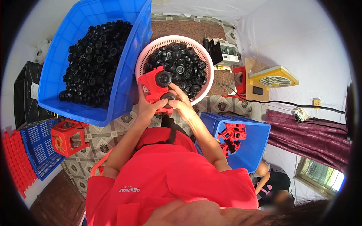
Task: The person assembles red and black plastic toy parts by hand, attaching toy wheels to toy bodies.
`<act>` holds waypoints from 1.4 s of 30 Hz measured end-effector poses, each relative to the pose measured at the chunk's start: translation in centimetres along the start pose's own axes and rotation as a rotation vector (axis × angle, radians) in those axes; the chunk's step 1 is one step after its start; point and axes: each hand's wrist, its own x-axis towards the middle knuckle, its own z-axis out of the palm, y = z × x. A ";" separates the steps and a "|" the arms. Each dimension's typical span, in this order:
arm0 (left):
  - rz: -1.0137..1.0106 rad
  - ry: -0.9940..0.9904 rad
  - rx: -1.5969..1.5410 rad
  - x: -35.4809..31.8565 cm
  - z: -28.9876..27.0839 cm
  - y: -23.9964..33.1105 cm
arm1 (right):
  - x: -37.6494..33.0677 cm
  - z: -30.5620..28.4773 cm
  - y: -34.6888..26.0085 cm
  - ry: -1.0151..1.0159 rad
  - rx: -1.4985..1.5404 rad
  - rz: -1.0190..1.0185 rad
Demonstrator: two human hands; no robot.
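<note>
A red plastic toy car body (154,83) is held between my two hands, over the near rim of a pink basket (141,60). One black wheel (163,78) sits on its upper side, and a second black wheel (168,99) lies lower, under my thumbs. My left hand (145,106) grips the car body from the left and below, fingers mostly hidden behind it. Closed on the right side is my right hand (181,101), its thumb and fingers around the lower wheel. Whether that wheel is fixed on the car cannot be made out. Many loose black wheels (181,62) fill the basket.
A large blue bin (128,71) with black wheels stands left of the basket. At my right, a blue bin (245,158) holds red toy parts (230,136). A red stool (68,137), a blue crate (39,147) and a yellow fan (277,80) stand around. Another person (269,179) sits behind the right bin.
</note>
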 end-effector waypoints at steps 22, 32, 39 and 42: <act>-0.166 -0.266 -0.461 2.0 -8.1 -2.3 | 16.0 -15.9 2.6 0.462 -1.765 -0.278; -0.038 0.091 -0.221 4.1 -3.4 -0.8 | 7.5 -6.6 -4.2 0.413 -0.470 -0.328; -0.001 -0.036 -0.086 4.7 -2.5 -1.5 | 3.0 -0.3 -4.4 0.164 -0.307 -0.224; -0.079 -0.053 -0.086 4.5 -2.6 -1.5 | 2.5 -1.0 -4.5 0.166 -0.606 -0.182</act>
